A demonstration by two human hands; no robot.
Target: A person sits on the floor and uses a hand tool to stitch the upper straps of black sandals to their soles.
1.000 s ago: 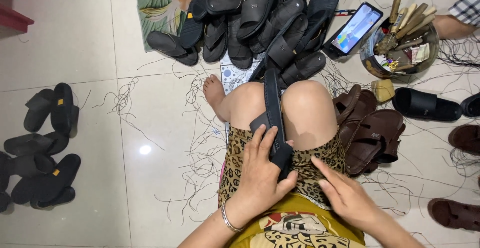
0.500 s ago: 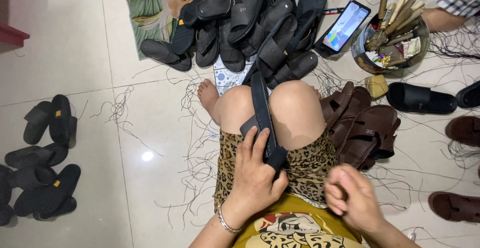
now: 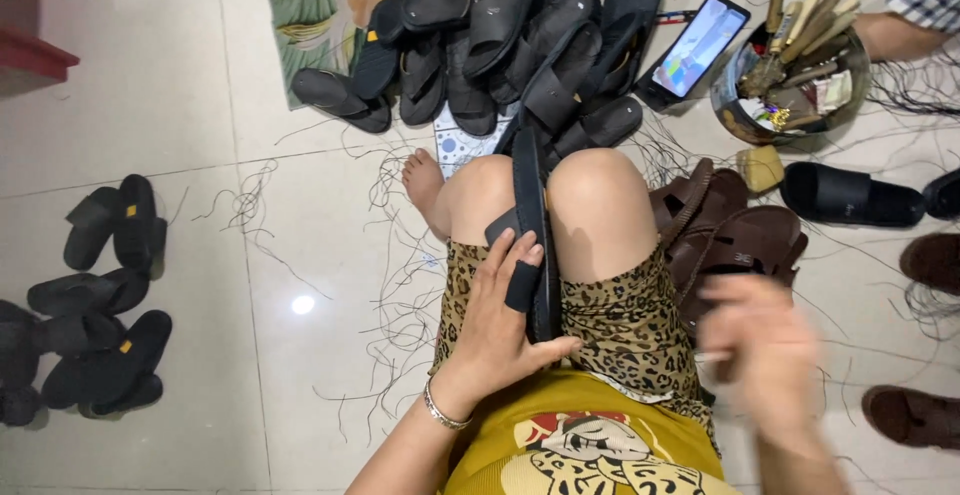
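A black sandal (image 3: pixel 530 195) stands on edge, clamped between my bare knees, its sole running from my lap toward the pile ahead. My left hand (image 3: pixel 497 327) grips the sandal's near end, with a black cover on one finger and a bracelet at the wrist. My right hand (image 3: pixel 762 347) is off to the right of my lap, above the brown sandals, and heavily blurred. I cannot make out whether it holds anything.
A heap of black sandals (image 3: pixel 500 35) lies ahead on a patterned mat (image 3: pixel 320 5). A lit phone (image 3: pixel 695 47) and a bowl of tools (image 3: pixel 795 65) are at the upper right, beside another person's arm (image 3: pixel 900 33). Brown sandals (image 3: pixel 735 240) lie right, black ones (image 3: pixel 100 295) left. Loose threads litter the tiles.
My right hand has left the sandal's near end and swung out to the right, rising and blurring. My left hand keeps its hold on the sandal between my knees.
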